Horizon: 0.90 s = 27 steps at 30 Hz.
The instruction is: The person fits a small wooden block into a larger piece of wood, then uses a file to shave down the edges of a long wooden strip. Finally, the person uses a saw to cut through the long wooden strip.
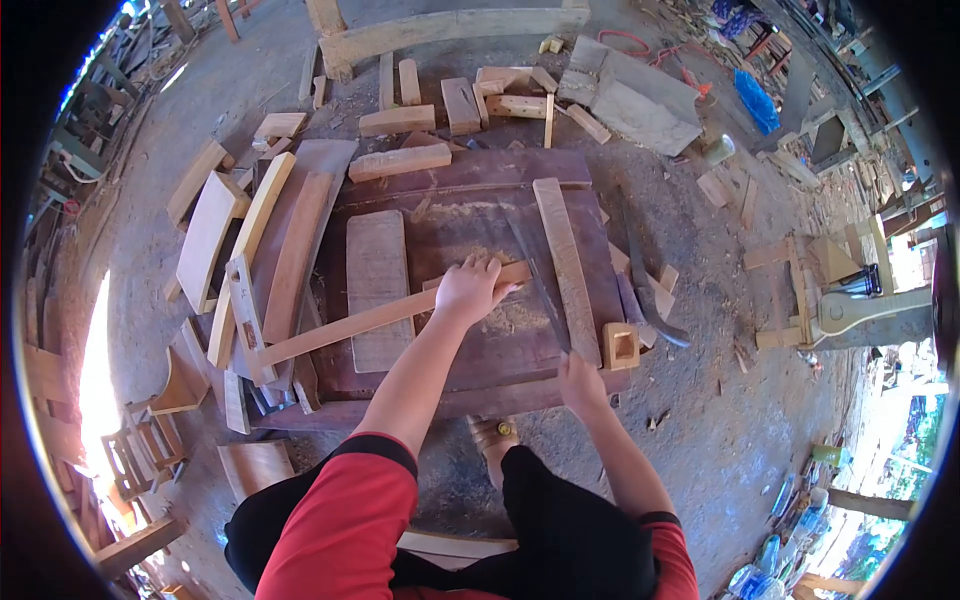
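"What are we watching at the low work surface (510, 372)?"

"A person in red sleeves (345, 510) is holding down a wooden strip (350, 327). The left hand (467, 290) is lying over it near its right end, partly closed, fingers curling over the wood and thumb standing apart. The right hand (583, 385) is making a tight fist around the handle end of a handsaw (545, 295)."

"And where is that strip resting, exactly?"

"It is running slantwise over a grey plank (378, 285), its right end meeting the saw blade. Whether the teeth are biting into the wood, I cannot tell. Pale sawdust (510, 320) is lying just beside the left hand."

"Are you making out any lettering?"

"Plastic bottles (770, 555) are crowding the ground to the person's right; any print on them is sitting too far off for reading, and their contents are escaping me too."

"Other containers?"

"A pale can-like vessel (719, 150) is lying near a big grey slab (640, 98), its inside hidden from here. A hollow wooden block (621, 347) is sitting by the work surface's near right corner, showing a squarish opening."
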Available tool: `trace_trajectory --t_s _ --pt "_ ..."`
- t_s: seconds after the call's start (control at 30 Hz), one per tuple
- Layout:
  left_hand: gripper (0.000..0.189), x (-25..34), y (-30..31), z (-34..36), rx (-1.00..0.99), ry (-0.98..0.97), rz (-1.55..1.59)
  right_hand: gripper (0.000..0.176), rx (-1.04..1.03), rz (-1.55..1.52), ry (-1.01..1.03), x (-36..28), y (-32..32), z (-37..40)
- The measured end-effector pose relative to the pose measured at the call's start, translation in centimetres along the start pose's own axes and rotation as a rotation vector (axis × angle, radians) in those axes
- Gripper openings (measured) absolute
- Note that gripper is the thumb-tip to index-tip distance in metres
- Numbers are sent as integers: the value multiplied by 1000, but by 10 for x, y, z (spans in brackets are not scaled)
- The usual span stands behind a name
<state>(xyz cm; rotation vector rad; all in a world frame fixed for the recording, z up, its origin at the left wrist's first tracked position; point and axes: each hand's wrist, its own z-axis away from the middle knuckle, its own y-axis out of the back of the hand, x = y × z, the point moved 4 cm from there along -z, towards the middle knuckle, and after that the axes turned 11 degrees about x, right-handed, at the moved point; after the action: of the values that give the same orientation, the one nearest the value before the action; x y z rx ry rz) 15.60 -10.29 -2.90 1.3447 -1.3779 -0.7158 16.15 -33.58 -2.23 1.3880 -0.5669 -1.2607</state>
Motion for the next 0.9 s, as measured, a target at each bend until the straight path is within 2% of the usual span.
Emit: trace_trajectory --t_s 0.07,0.13,0.23,0.43,0.6,0.67,0.9 --pt "41 -2 -4 1 15 5 12 32 27 -9 18 -25 -5 -35" --pt "40 -1 -6 4 183 -59 -67 34 51 -61 73 -51 -2 -65" --pt "41 0 -6 3 80 -32 -77 34 61 -41 65 -63 -3 -83" --pt "42 2 3 2 -50 14 -42 34 42 25 57 -9 1 -10" --pt "43 2 0 2 7 -4 -37 33 -39 100 18 17 9 25" --pt "43 2 1 2 -11 -5 -41 33 -64 100 -4 3 14 11" --pt "41 0 -1 3 24 -7 -22 33 49 -64 57 -55 -11 -78"
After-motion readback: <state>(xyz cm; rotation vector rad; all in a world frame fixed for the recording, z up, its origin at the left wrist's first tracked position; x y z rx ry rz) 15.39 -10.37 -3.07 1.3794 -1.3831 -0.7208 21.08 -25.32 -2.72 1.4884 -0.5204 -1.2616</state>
